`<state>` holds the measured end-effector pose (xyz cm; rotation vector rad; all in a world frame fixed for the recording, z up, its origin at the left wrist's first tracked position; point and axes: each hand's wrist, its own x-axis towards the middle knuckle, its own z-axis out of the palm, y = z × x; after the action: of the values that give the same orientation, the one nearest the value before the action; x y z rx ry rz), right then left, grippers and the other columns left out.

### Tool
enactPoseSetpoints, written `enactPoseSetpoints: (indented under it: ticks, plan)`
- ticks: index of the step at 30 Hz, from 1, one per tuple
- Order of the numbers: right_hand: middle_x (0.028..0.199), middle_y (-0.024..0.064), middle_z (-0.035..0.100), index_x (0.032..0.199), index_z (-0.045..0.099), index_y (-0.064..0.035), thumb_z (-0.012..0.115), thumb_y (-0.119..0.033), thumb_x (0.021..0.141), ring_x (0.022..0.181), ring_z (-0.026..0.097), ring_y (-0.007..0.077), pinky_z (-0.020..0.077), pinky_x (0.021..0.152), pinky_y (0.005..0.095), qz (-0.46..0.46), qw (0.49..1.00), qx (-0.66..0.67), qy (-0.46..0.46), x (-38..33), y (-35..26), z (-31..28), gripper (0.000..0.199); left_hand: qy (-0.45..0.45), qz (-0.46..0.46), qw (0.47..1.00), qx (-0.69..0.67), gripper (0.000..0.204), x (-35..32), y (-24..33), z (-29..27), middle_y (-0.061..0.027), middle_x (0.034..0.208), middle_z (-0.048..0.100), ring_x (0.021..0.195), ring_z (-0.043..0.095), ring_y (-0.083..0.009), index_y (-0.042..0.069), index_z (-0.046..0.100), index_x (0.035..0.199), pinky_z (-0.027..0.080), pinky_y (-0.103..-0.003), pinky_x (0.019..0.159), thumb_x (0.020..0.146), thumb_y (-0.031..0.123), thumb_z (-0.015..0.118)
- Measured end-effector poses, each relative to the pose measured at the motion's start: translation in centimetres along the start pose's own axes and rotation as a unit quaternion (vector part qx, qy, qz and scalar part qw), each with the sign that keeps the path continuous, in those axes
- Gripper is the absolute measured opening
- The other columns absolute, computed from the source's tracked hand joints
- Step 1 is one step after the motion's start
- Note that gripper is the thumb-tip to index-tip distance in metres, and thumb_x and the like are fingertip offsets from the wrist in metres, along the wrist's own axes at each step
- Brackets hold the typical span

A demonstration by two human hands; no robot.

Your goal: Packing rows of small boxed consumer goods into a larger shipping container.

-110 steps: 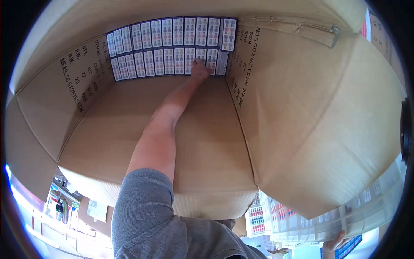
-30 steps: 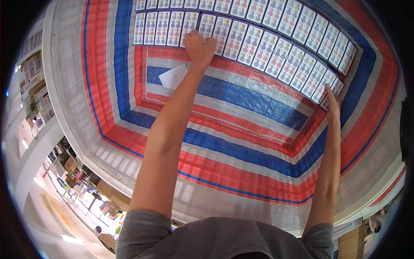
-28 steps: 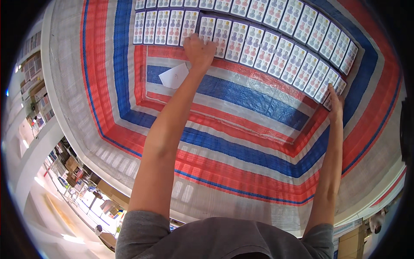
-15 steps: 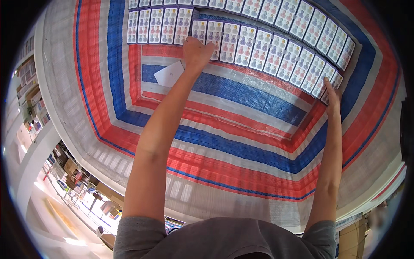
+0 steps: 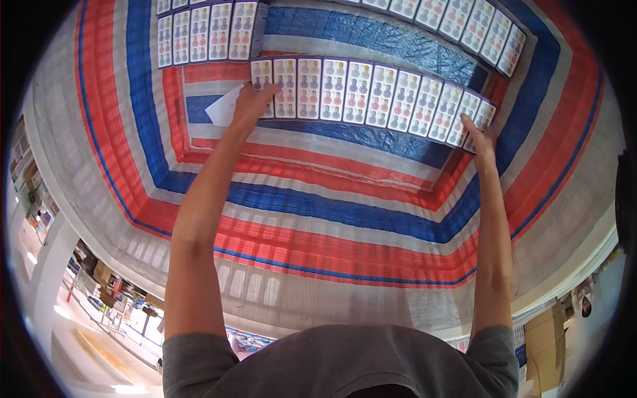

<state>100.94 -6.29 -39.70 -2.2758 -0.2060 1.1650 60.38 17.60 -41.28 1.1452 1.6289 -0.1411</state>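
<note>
A long row of slim boxes (image 5: 357, 93), their pale tops printed with small purple, red and yellow figures, is pressed between my two hands. My left hand (image 5: 251, 109) grips its left end, with the thumb on the end box. At the right end my right hand (image 5: 481, 139) closes round the last boxes. Beneath lies a striped woven plastic sheet (image 5: 345, 219) in red, white and blue, shaped like a wide sack or bin lining. A white sheet of paper (image 5: 224, 107) lies beside my left hand, partly covered by it.
Another row of the same boxes (image 5: 458, 20) stands farther off, cut by the top edge. A shorter group (image 5: 199, 33) stands at the upper left, next to a bare blue stripe. A pale rim (image 5: 73, 212) surrounds the sheet. Cartons (image 5: 544, 341) stand at lower right.
The row between my hands has come nearer to me, away from the far row, opening a gap with blue sheet showing. Both hands have moved with it. The view has shifted slightly.
</note>
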Motion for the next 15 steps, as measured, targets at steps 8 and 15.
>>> enactPoseSetpoints:
  ticks: [8,15]
  plan:
    - [0.094,0.0072,0.061,0.109,0.052,-0.0015,0.074,-0.031,0.069,0.081,0.06,0.0155,0.0463,0.07,0.0272,-0.01,1.0,-0.022,0.002,-0.6,3.9,3.2,0.054,0.069,0.007,0.997,0.033,0.062,-1.3,-4.1,-1.2,-0.0114,0.093,0.062,0.08,0.059,-0.0172,-0.003,0.048,0.112,0.046,-0.028,0.068,0.066,0.034,0.07]
    - [0.09,0.0061,0.062,0.105,0.055,-0.0022,0.073,-0.03,0.069,0.079,0.059,0.0148,0.0461,0.072,0.0276,0.011,0.998,0.025,-0.06,-2.0,4.2,1.6,0.049,0.098,-0.023,0.994,0.036,0.064,-1.9,-3.6,-1.6,-0.0133,0.088,0.062,0.079,0.059,-0.0219,-0.004,0.045,0.111,0.046,-0.032,0.07,0.068,0.037,0.07]
